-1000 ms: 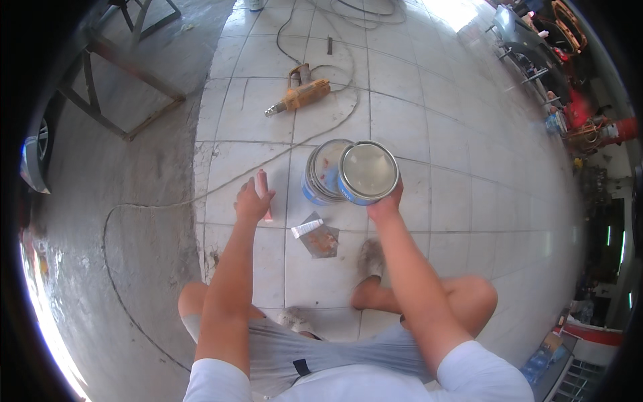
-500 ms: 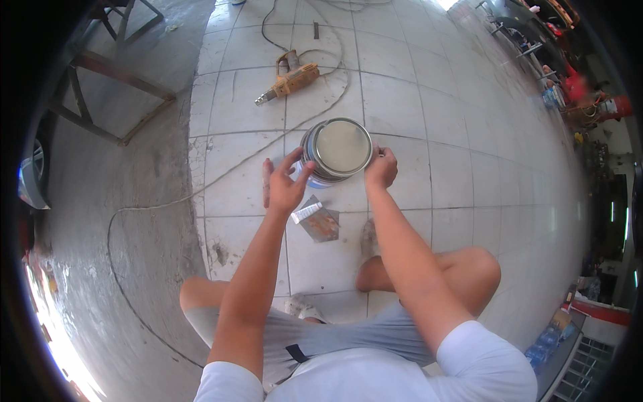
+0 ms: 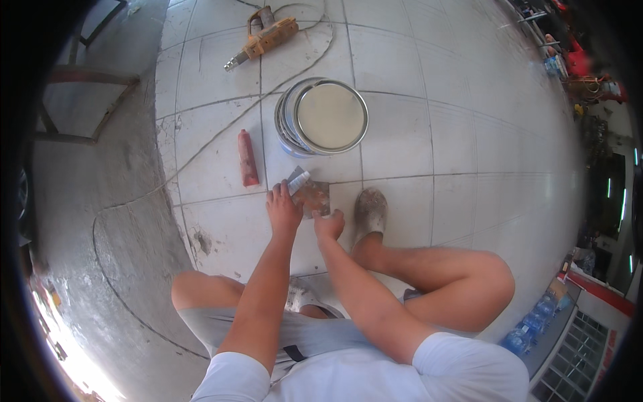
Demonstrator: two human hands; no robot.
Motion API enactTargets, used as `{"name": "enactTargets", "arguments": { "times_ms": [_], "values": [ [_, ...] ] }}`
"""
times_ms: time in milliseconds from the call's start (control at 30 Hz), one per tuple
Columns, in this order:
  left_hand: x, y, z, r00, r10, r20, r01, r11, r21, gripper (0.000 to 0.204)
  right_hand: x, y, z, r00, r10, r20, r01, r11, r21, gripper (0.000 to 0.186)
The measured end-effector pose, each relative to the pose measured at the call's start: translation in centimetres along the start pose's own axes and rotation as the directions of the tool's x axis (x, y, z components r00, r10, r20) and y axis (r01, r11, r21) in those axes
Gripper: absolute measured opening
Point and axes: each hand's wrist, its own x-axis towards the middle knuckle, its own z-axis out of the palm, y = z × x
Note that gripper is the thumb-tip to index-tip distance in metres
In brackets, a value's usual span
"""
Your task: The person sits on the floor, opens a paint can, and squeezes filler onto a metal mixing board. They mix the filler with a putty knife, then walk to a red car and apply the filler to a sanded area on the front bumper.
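1. A round tin (image 3: 323, 117) with a pale lid is standing on the tiled floor (image 3: 429, 134) just beyond the hands; a reddish tube (image 3: 247, 158) is lying to its left, its long axis running near to far.
2. A power drill (image 3: 262, 41) is lying far off, cable trailing.
3. A putty knife (image 3: 309, 194) is lying flat near the tin, its pale handle pointing far-left.
4. The left hand (image 3: 282, 210) is curling loosely onto the handle; the right hand (image 3: 328, 223) is pinching the blade's near edge.
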Motion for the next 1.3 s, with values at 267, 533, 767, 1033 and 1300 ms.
{"name": "enactTargets", "arguments": {
  "times_ms": [267, 533, 767, 1033, 1300],
  "values": [
    [0.6, 0.4, 0.0, 0.992, 0.079, -0.100, -0.065, 0.989, 0.129, 0.055, 0.7, -4.9, 0.4, 0.970, 0.237, 0.051, -0.224, 0.957, -0.187, 0.079],
    [0.5, 0.3, 0.8, 0.999, -0.033, 0.031, 0.030, 0.994, 0.104, 0.042, 0.0, -5.6, -0.4, 0.989, 0.134, -0.055, -0.144, 0.953, -0.267, 0.073],
    [0.0, -0.2, 1.2, 0.994, -0.083, 0.071, 0.099, 0.963, -0.253, 0.031, 1.1, -5.8, -1.2, 0.956, -0.282, -0.078, 0.290, 0.950, 0.115, 0.055],
    [0.6, 1.5, -13.4, 0.875, 0.277, 0.397, -0.139, 0.930, -0.341, 0.028, 1.0, -11.3, -8.5, 0.529, -0.422, 0.736, -0.133, 0.815, 0.563, 0.028],
    [-1.0, 3.3, -24.6, 0.771, 0.621, -0.137, -0.625, 0.698, -0.349, 0.031, -2.8, -19.8, -19.2, -0.145, -0.384, 0.912, 0.007, 0.921, 0.389, 0.037]
  ]
}}
